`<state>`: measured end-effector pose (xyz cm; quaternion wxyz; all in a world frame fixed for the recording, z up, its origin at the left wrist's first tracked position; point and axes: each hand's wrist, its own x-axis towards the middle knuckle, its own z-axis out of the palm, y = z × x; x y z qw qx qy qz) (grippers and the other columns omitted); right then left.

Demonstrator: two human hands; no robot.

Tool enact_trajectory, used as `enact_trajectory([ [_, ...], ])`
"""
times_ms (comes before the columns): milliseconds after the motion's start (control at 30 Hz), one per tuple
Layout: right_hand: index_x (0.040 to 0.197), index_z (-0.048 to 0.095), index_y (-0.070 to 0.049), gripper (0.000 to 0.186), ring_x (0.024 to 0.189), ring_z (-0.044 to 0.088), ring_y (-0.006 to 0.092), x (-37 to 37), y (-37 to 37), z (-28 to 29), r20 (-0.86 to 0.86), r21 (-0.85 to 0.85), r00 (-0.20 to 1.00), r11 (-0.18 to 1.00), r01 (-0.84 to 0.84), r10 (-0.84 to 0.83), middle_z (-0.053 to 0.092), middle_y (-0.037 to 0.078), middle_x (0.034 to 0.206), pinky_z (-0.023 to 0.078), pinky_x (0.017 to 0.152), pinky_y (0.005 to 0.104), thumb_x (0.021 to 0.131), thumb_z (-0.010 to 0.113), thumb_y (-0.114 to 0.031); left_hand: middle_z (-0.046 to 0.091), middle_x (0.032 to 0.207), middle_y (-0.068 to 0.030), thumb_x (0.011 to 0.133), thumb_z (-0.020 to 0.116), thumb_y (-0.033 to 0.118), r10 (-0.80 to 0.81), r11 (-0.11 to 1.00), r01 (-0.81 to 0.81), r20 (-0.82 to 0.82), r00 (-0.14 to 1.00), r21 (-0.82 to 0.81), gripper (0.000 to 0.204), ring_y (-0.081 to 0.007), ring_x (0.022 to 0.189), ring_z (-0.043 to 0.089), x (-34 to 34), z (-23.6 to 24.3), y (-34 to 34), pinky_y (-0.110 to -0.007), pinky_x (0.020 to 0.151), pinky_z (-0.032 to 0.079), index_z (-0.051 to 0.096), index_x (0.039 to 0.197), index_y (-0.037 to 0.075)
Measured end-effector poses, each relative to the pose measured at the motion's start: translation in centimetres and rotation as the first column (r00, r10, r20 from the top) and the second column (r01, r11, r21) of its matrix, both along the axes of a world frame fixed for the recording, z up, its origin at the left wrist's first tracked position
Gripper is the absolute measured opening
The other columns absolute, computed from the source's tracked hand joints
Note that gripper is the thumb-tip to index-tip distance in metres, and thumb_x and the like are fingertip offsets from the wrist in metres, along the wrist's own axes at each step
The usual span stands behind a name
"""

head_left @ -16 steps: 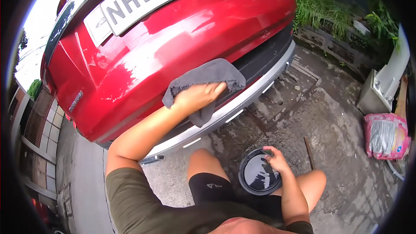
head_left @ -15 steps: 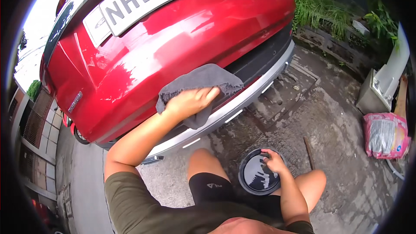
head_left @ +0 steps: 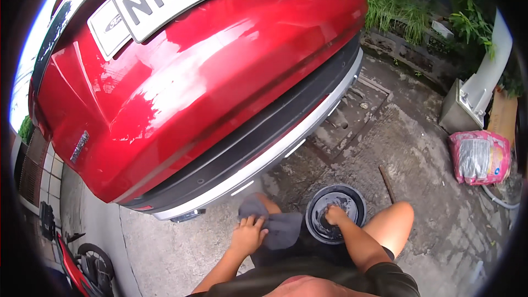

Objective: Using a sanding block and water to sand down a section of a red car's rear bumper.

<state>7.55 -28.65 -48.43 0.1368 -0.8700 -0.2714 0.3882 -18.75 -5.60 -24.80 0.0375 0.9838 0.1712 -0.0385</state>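
Note:
My left hand [head_left: 248, 234] is at my left knee, fingers curled on a grey cloth [head_left: 283, 230] that is draped over the leg. My right hand [head_left: 334, 214] reaches into a round black bucket [head_left: 357, 203] of liquid between my knees, its fingers closed; whatever they hold is hidden. Above both hands is the rear of a red car [head_left: 192, 60], with a black lower trim [head_left: 242, 132] and silver bumper strip [head_left: 291, 137].
A motorcycle [head_left: 77, 272] stands at lower left. At right are a pink sack [head_left: 478, 157], a wooden board [head_left: 503, 118], a grey box with a pole [head_left: 462, 104] and a hose [head_left: 498, 201]. A stick [head_left: 386, 181] lies near the bucket; a planted block wall [head_left: 410, 52] is behind.
My left hand has come down from the bumper to my knee with the grey cloth. My right hand has moved from the bucket's rim down into it. The view has shifted.

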Motion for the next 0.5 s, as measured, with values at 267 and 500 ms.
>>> enact_trajectory([
  [267,0.154,0.050,-0.005,0.048,0.147,0.048,0.0394,5.0,4.6,32.0,0.156,0.834,0.920,0.546,0.073,-0.361,0.054,0.024,0.154,0.036,0.121,0.0437,0.112,0.047,-0.027,0.077,0.109,-0.0170,0.089,0.075,0.045,-0.210,0.970,0.062,-0.693,0.690,-0.233,0.047,-0.0371,0.100,0.075,2.9,4.0,4.9,-0.049,0.083,0.060,0.073,0.121,0.011],
  [500,0.155,0.043,0.005,0.068,0.152,0.035,0.0479,4.3,17.4,47.5,0.819,0.565,0.451,0.361,-0.742,-0.355,0.042,0.027,0.160,0.030,0.125,0.0535,0.094,0.067,-0.016,0.069,0.107,-0.0091,0.087,0.076,0.036,-0.655,0.756,0.634,0.197,0.730,0.163,0.036,-0.0305,0.110,0.066,14.4,15.0,9.9,-0.044,0.098,0.052,0.068,0.111,0.010],
])
